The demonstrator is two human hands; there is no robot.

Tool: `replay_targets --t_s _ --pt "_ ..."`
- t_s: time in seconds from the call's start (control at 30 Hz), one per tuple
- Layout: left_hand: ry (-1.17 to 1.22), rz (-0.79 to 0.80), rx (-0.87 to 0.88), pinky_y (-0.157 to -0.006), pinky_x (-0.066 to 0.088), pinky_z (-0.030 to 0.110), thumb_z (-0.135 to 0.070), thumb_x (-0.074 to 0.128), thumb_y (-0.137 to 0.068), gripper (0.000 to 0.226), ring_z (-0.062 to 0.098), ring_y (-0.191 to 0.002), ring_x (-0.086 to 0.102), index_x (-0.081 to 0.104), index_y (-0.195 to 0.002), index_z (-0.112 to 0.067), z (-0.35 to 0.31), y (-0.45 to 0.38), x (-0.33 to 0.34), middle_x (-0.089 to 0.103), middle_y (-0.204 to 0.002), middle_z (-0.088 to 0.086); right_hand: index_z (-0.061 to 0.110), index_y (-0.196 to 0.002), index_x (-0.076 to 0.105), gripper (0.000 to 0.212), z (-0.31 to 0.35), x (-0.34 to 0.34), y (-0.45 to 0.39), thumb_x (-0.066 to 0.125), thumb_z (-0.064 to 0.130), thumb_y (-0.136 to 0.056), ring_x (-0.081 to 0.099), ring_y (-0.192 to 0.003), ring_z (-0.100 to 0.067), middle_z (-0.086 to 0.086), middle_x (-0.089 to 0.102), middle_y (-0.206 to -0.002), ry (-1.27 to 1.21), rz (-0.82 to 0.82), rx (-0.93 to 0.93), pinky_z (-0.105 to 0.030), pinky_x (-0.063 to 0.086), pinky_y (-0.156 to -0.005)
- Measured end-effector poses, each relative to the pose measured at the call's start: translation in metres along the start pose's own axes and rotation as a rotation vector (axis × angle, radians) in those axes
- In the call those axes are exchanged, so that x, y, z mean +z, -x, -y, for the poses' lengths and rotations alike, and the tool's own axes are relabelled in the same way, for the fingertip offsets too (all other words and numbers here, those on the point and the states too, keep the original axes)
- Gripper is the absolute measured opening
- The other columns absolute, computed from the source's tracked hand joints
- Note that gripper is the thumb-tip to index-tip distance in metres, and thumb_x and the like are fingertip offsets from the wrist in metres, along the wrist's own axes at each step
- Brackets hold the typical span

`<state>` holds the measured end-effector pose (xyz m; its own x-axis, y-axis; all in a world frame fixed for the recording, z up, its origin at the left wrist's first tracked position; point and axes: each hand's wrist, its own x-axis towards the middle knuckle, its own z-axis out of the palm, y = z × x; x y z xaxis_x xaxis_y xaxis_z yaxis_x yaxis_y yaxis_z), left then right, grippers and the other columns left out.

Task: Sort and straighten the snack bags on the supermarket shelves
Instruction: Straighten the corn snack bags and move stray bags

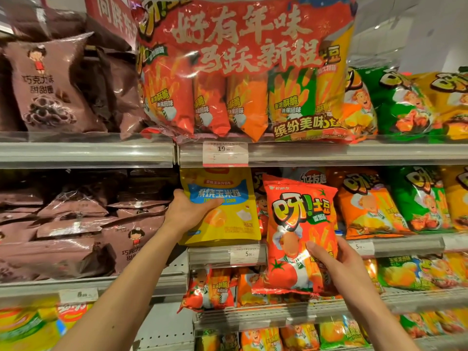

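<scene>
So right now both hands are busy on the middle shelf (253, 252). The left hand (187, 214) grips the yellow roasted-corn pouch (222, 211) by its left edge, thumb across the front, fingers tucked behind; the pouch stands upright at the shelf's front edge, just left of the red bags. The right hand (336, 264) holds a red tomato potato-stick bag (298, 236) from its lower right side, thumb pressed on the front, the rest of the fingers hidden behind. That bag is off the shelf, out in front of the price rail (228, 257), long axis upright and tipped slightly. The key relation: its matching red row sits directly behind it and a touch left, beside the yellow pouch, with orange bags (367, 206) to the right. My guess is the right hand just needs to push it straight back in.
</scene>
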<state>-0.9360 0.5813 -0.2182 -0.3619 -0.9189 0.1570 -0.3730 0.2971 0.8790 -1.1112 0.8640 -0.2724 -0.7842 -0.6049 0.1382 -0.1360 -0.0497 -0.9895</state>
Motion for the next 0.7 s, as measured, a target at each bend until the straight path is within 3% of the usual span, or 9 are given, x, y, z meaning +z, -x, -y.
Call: replay_targets --t_s 0.17,0.27,0.33,0.53,0.7 --pt "0.032 -0.11 0.036 -0.097 0.054 0.046 -0.076 0.085 -0.049 0.106 0.024 -0.112 0.066 0.055 -0.126 -0.011 -0.009 0.007 0.001 0.068 -0.118 0.001 0.032 -0.117 0.069 0.04 0.002 0.001 0.001 0.077 0.047 -0.08 0.075 -0.1 -0.015 0.01 0.079 -0.105 -0.002 0.008 -0.016 -0.052 0.057 -0.096" --pt "0.045 -0.14 0.044 -0.093 0.054 0.043 -0.064 0.089 -0.062 0.088 0.024 -0.11 0.065 0.054 -0.124 -0.011 -0.013 0.016 -0.002 0.066 -0.114 -0.001 0.031 -0.117 0.069 0.04 0.004 0.003 0.002 0.076 0.047 -0.081 0.074 -0.101 -0.016 0.01 0.079 -0.105 0.003 0.01 -0.025 -0.052 0.056 -0.097" --pt "0.044 -0.152 0.055 -0.092 0.055 0.043 -0.067 0.088 -0.059 0.083 0.022 -0.106 0.066 0.053 -0.115 -0.016 -0.011 0.021 -0.007 0.066 -0.11 -0.004 0.031 -0.117 0.069 0.044 0.004 0.004 0.003 0.076 0.05 -0.078 0.074 -0.102 -0.017 0.009 0.079 -0.105 0.008 0.012 -0.033 -0.052 0.056 -0.097" --pt "0.058 -0.194 0.058 -0.083 0.061 0.044 -0.086 0.08 -0.04 0.1 0.011 -0.091 0.072 0.063 -0.116 -0.023 0.015 0.036 -0.037 0.074 -0.101 -0.012 0.03 -0.114 0.071 0.038 0.003 0.01 0.005 0.075 0.048 -0.081 0.074 -0.101 -0.016 0.011 0.079 -0.103 0.035 0.022 -0.062 -0.052 0.056 -0.096" --pt "0.086 -0.223 0.068 -0.086 0.061 0.047 -0.087 0.083 -0.038 0.105 0.013 -0.094 0.073 0.062 -0.12 -0.025 0.035 0.056 -0.073 0.075 -0.106 -0.01 0.028 -0.11 0.073 0.023 0.001 0.029 0.002 0.076 0.037 -0.089 0.075 -0.097 -0.013 0.01 0.079 -0.101 0.067 0.046 -0.092 -0.051 0.057 -0.094"
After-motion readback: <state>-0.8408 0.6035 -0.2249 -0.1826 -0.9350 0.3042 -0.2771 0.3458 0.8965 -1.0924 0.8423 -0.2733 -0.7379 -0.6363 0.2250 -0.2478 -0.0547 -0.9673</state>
